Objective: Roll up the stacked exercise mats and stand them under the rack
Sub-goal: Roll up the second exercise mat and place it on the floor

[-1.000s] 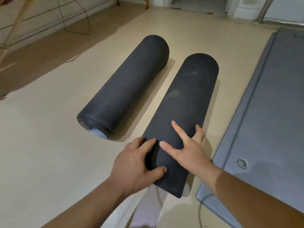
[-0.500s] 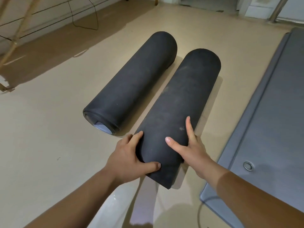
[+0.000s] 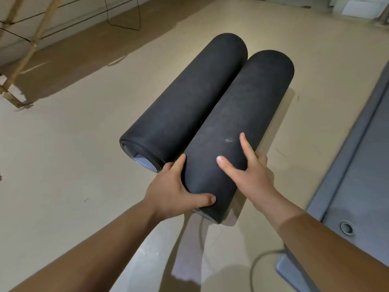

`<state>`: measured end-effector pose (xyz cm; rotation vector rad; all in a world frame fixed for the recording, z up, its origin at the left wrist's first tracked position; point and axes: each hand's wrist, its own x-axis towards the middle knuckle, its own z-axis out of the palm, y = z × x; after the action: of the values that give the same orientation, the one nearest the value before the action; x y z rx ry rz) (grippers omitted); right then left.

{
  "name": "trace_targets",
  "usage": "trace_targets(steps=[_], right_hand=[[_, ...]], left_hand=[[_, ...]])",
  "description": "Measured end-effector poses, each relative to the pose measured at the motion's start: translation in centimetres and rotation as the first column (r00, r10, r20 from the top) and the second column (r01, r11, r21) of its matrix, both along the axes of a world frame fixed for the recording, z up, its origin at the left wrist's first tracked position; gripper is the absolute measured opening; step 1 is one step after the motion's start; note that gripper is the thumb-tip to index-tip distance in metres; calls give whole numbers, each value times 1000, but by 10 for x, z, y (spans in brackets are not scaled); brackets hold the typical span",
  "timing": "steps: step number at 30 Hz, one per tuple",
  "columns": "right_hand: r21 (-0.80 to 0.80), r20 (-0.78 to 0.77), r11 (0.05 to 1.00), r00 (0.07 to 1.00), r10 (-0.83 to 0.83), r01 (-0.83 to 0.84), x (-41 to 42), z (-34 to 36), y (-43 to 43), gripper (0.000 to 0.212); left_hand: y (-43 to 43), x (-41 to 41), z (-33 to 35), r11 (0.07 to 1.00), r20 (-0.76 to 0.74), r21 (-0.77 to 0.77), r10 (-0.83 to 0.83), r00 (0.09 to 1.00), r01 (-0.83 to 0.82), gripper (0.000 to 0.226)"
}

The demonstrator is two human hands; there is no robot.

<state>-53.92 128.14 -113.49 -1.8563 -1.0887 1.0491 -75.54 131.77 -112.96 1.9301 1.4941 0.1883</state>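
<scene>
Both hands are on the rolled mat (image 3: 242,123) at its near end. It lies on the floor (image 3: 63,165) just left of the grey mat (image 3: 357,165), long side running away from the person. A second roll (image 3: 185,98) sits on its far side from the grey mat, flank to flank and apparently touching.

The left hand (image 3: 174,192) has its thumb over the top and its fingers tucked into the seam between the two rolls. The right hand (image 3: 248,175) cups the flank facing the grey mat, forefinger and thumb spread on top, the rest wrapped round the side. So each grip is wide and full of mat.

Dense dark foam, by the look of it: soft enough to dent, probably hefty at that thickness, with a matt skin that should not slip. The loose outer edge is the worry, since it could spring open. Best held around the girth near one end, pressing the wrap shut, then tipped upright.

The rack (image 3: 31,45) stands well away from the grey mat, across the floor. Whether the near end is off the floor, I cannot tell.
</scene>
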Motion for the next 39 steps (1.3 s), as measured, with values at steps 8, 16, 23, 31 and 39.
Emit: trace_targets(steps=[8,16,23,31,39], right_hand=[[35,153,999,988,27,-32,-3,-9,-2,69],[80,65,995,996,58,-63,5,-21,2,64],[49,94,998,995,25,-30,11,-20,18,61],[-20,74,1000,997,-12,14,11,-17,10,83],[0,-40,999,999,-36,36,10,-23,8,85]], left_hand=[[-23,6,4,904,-114,408,-83,990,123,97],[-13,7,-4,899,-141,412,-96,985,147,90],[7,19,-8,922,-67,372,-92,994,110,92],[5,29,-9,895,-112,418,-119,987,155,93],[4,36,-16,899,-152,413,-89,984,145,92]])
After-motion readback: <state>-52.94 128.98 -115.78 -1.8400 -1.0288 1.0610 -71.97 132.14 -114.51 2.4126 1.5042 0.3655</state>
